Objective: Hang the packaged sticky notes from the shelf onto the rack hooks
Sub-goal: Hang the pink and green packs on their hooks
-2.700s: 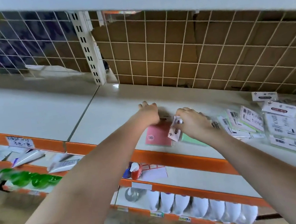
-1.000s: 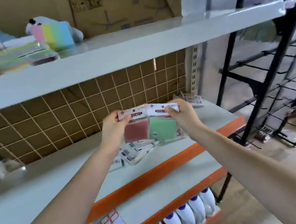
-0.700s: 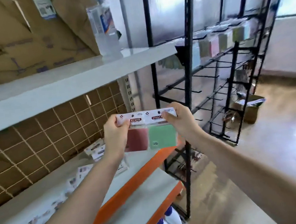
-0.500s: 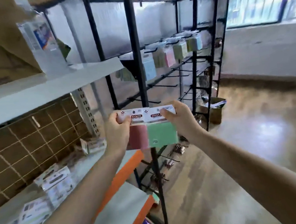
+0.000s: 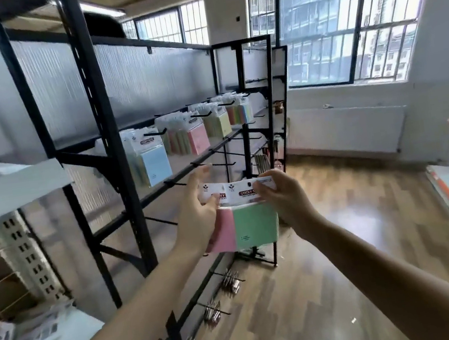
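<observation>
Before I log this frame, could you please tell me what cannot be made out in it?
- Head view: the left hand covers the left part of the pink pack; its header print is partly hidden.
- The right hand hides the end of the green pack header.
- Hanging packs on the rack: labels too blurred to read.
- Packets on the shelf, lower left: blurred.

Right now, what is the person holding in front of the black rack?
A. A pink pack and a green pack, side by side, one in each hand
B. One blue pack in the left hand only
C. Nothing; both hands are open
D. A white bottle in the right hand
A: the left hand pinches the header of the pink pack and the right hand that of the green pack, held side by side short of the rack hooks.
</observation>
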`<state>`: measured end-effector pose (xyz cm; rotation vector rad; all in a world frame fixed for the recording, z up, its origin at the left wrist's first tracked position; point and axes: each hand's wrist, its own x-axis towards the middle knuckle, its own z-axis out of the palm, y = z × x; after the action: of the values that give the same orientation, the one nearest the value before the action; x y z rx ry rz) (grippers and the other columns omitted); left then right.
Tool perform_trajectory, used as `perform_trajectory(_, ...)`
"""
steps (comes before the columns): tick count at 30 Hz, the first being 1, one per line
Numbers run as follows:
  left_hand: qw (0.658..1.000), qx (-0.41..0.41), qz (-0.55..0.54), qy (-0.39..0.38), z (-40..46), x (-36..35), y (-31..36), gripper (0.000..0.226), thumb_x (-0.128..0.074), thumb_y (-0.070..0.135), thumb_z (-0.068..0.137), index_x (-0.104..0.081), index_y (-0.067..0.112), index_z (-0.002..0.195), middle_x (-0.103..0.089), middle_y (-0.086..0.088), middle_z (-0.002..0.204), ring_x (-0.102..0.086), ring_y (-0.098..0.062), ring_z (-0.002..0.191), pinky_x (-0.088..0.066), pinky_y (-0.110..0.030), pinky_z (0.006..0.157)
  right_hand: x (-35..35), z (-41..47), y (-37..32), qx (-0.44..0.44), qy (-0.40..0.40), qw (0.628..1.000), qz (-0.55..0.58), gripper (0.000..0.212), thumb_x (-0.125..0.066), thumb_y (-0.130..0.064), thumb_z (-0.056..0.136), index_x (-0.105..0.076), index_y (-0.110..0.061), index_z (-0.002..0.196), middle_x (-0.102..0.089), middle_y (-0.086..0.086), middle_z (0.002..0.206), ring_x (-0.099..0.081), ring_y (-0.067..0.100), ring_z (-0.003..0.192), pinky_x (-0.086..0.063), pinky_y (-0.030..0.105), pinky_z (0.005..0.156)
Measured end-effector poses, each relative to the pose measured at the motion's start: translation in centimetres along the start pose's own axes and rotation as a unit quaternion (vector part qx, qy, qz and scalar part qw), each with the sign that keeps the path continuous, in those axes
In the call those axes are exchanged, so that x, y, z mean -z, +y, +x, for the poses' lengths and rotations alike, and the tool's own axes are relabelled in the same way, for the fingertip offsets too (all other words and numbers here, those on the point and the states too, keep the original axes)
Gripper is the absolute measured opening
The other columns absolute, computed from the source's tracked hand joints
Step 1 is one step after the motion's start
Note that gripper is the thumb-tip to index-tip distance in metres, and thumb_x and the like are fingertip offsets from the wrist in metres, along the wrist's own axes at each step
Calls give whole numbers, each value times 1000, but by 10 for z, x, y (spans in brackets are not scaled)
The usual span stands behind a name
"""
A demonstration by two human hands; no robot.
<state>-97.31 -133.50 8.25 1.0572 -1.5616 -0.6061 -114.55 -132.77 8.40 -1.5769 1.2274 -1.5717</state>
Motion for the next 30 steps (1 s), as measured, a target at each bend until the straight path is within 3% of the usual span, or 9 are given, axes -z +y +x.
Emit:
perform_trajectory(2, 1000, 0, -5, 7, 27, -16, -6, 39, -56, 7, 91, -59, 44, 102, -67, -13, 87, -64, -27, 73, -52, -36, 67, 3, 26, 6, 1, -3, 1000, 6, 11, -61, -4, 90, -58, -12, 82, -64, 5, 81, -63, 1, 58, -47, 13, 52)
perform_trajectory(4, 1000, 13, -22, 10, 55, -33, -13, 36, -55, 3, 90, -65, 38, 88, -68, 1, 75, -61, -4, 58, -48, -20, 52, 6, 53, 11, -2, -11, 1000, 3, 11, -60, -4, 90, -58, -11, 82, -63, 8, 84, -63, 1, 59, -48, 14, 54)
perform_trajectory(6, 999, 30, -40, 3, 82, -50, -18, 37, -52, -1, 89, -64, 33, 83, -67, 8, 74, -59, 5, 55, -41, -9, 46, 10, 80, 16, -3, -14, 1000, 8, 10, -60, -3, 90, -58, -8, 83, -63, 9, 83, -62, 0, 58, -48, 14, 53)
perform_trajectory(14, 996, 58, -61, 28, 161, -100, -42, 28, -58, 7, 88, -67, 33, 80, -66, 16, 77, -59, 9, 59, -41, -8, 49, 43, 166, 60, 11, 10, 999, 47, 5, -60, -4, 91, -60, 1, 89, -64, 12, 85, -63, 5, 64, -50, 16, 57)
perform_trajectory(18, 992, 56, -74, 86, 187, -120, -47, 26, -59, 8, 92, -68, 31, 82, -68, 15, 76, -62, -2, 61, -52, -23, 49, 53, 209, 86, 14, 1, 999, 40, 6, -61, -13, 91, -61, -16, 86, -64, -2, 75, -58, -3, 55, -44, 13, 48)
perform_trajectory(22, 984, 31, -53, 167, 206, -134, -44, 23, -63, 11, 90, -67, 33, 82, -70, 13, 84, -68, -13, 80, -56, -30, 66, 51, 253, 102, 16, -101, 994, 34, 7, -64, -23, 89, -68, -17, 91, -67, -11, 67, -58, -5, 55, -42, 10, 49)
perform_trajectory(24, 981, 12, -34, 190, 215, -141, -41, 22, -65, 12, 88, -66, 33, 82, -70, 16, 82, -68, -10, 82, -55, -32, 73, 48, 272, 104, 32, -154, 987, 40, 16, -63, -23, 90, -68, -14, 103, -69, -11, 78, -62, -6, 64, -44, 9, 54)
perform_trajectory(27, 974, -4, 6, 226, 228, -147, -32, 15, -69, 16, 84, -62, 30, 84, -68, 16, 86, -61, 7, 85, -45, -8, 79, 44, 301, 99, 60, -208, 976, 9, 28, -61, -27, 92, -63, -10, 115, -65, -7, 95, -62, -3, 73, -44, 7, 60)
perform_trajectory(30, 960, 6, 48, 275, 240, -149, -30, 23, -72, 18, 83, -56, 33, 90, -59, 20, 99, -48, 25, 90, -33, 4, 78, 37, 325, 92, 77, -272, 959, 4, 35, -60, -28, 93, -62, 7, 88, -55, 8, 67, -49, 17, 55, -36, 26, 51)
